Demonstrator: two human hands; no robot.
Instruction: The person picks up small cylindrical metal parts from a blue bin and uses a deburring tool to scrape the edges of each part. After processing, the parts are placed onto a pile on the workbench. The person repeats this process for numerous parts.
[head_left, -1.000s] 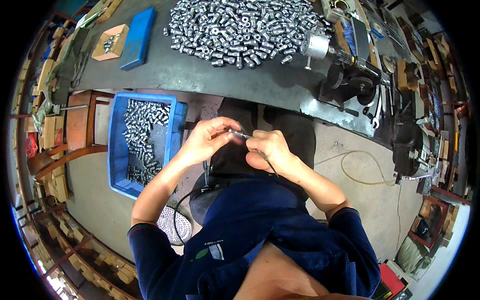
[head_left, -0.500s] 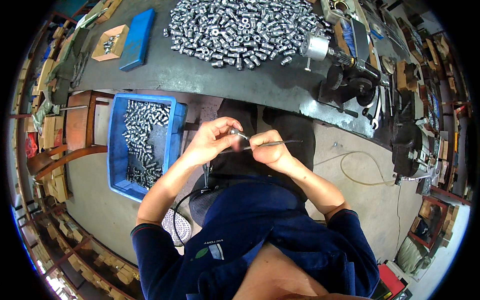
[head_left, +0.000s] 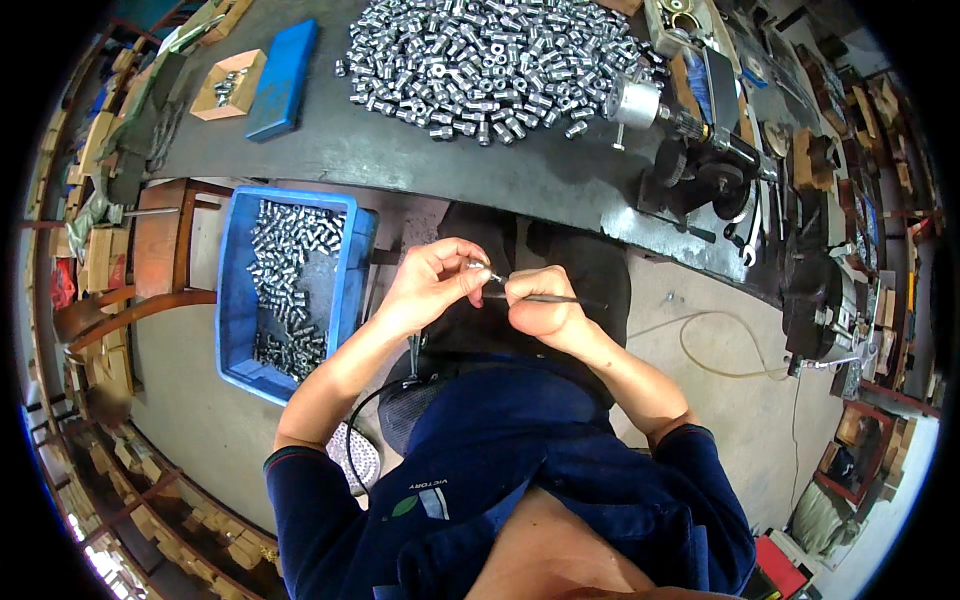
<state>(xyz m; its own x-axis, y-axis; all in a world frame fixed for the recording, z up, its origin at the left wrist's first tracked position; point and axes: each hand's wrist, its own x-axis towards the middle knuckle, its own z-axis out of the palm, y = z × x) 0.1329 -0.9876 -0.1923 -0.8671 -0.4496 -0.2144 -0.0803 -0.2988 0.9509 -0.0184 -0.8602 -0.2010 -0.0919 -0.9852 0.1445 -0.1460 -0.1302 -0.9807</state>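
Over my lap, my left hand [head_left: 432, 284] is closed, pinching a small shiny metal fitting [head_left: 480, 266] between thumb and fingers. Just to its right, my right hand [head_left: 544, 300] is wrapped round a slim dark rod-like tool [head_left: 552, 298], whose back end sticks out to the right. A thin metal tip [head_left: 497, 279] reaches from the right hand toward the fitting; whether it touches or enters the fitting is too small to tell. Left of my hands stands a blue plastic crate [head_left: 226, 300] partly filled with similar metal fittings [head_left: 290, 240].
A large heap of metal fittings [head_left: 490, 70] covers the back of the dark workbench [head_left: 370, 165]. A blue flat case [head_left: 282, 80] and a small wooden box [head_left: 250, 85] lie left. A geared machine [head_left: 700, 170] and a wrench [head_left: 752, 240] sit right. A wooden chair [head_left: 158, 240] stands far left.
Both hands stay close together. The fitting has turned a little in my left fingers, and the rod in my right hand lies at a slightly different tilt. The whole view has shifted slightly.
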